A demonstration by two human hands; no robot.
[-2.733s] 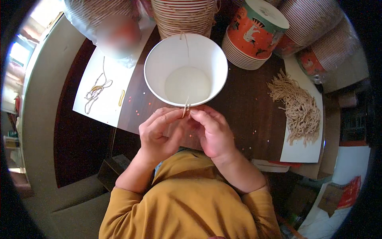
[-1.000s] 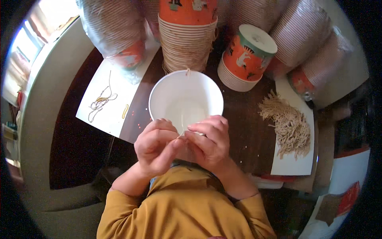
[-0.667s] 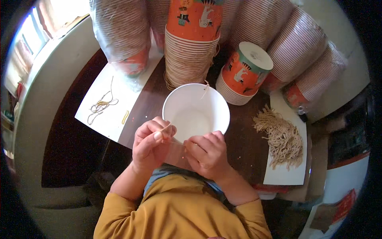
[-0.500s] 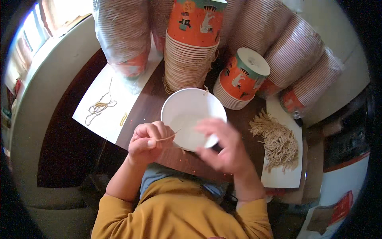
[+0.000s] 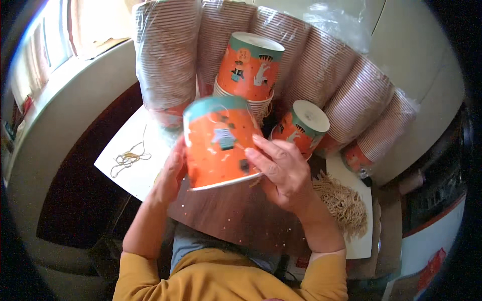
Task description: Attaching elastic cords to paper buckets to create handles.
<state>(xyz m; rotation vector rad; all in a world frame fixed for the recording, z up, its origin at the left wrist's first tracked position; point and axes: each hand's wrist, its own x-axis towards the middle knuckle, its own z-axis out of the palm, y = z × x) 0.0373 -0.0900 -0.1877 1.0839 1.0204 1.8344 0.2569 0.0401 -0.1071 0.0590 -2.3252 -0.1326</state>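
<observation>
An orange paper bucket with a green band and cartoon figures is held upside down above the table, its white rim tilted down toward me. My left hand is closed against its left side, the fingertips partly hidden behind it. On the right side, my right hand grips the wall, with thumb low near the rim and fingers on the printed face. A short bit of beige string shows by the rim beneath my right hand.
Behind stands a stack of like buckets, with a shorter stack to its right. Tall plastic-wrapped stacks line the back. A heap of beige strings lies on white board at right; loose cords lie at left.
The bucket, mouth up on the table before, is now lifted and turned over in both hands. The string that my left hand pinched no longer shows there. The view has shifted.
</observation>
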